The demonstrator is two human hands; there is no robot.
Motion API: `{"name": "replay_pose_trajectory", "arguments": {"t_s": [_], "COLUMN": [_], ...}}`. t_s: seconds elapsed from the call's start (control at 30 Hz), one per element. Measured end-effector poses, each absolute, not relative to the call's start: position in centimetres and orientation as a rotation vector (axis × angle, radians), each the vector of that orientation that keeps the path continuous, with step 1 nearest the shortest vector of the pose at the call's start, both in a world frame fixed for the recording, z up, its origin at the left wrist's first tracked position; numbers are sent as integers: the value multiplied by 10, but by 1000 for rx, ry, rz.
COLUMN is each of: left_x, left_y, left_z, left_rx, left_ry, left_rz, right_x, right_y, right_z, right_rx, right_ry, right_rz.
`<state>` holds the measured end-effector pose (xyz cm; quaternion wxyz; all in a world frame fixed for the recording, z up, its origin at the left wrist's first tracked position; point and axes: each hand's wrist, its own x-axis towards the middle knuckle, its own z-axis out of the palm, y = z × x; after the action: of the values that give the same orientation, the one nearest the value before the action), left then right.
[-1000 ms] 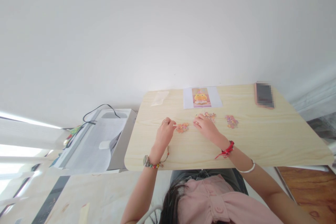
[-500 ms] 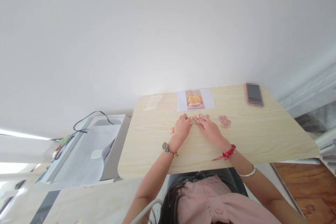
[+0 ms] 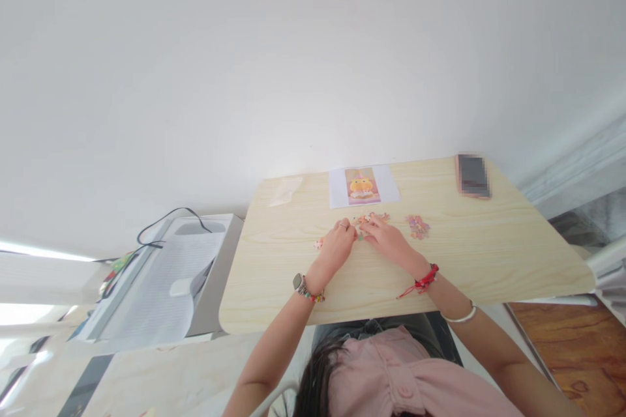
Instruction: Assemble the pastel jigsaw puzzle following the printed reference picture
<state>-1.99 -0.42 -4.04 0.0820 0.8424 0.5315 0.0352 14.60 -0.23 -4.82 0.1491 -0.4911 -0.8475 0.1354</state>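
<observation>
A pile of small jigsaw puzzle pieces (image 3: 379, 217) lies mid-table, in pink, orange and pale colours. My left hand (image 3: 338, 244) is at the pile's left side with its fingers curled and pressed together; whatever sits under the fingertips is hidden. From the right, my right hand (image 3: 388, 240) reaches over the near part of the pile, fingers stretched out and touching the pieces. Just left of my left hand is a small group of puzzle pieces (image 3: 319, 244), partly covered by it. Another heap of puzzle pieces (image 3: 417, 227) rests apart, to the right of my right hand.
Behind the pile, a white sheet with a printed picture of a yellow figure (image 3: 362, 186) lies on the wooden table (image 3: 489, 247). A phone (image 3: 473, 176) is at the back right, a clear plastic piece (image 3: 285, 191) at the back left. A white cabinet (image 3: 215, 300) with papers stands left.
My right hand has shifted left across the pile, closer to my left hand. My left hand has moved slightly down, and its wrist has swung a little to the left.
</observation>
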Motion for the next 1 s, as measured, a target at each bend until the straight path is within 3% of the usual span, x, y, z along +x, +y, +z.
{"name": "replay_pose_trajectory", "arguments": {"t_s": [0.27, 0.5, 0.73, 1.0], "left_x": [-3, 50, 108, 39], "left_y": [-2, 18, 35, 20], "left_z": [-36, -34, -35, -30], "left_rx": [2604, 2576, 2561, 2432], "left_ry": [1425, 1260, 1248, 1630], "left_rz": [159, 225, 296, 273], "right_x": [169, 216, 265, 267], "right_y": [-13, -23, -21, -18], "right_z": [-48, -43, -49, -43], "right_rx": [-1437, -1512, -1743, -1750], "right_ry": [-2451, -2389, -2246, -2173], "right_rz": [331, 95, 92, 165]}}
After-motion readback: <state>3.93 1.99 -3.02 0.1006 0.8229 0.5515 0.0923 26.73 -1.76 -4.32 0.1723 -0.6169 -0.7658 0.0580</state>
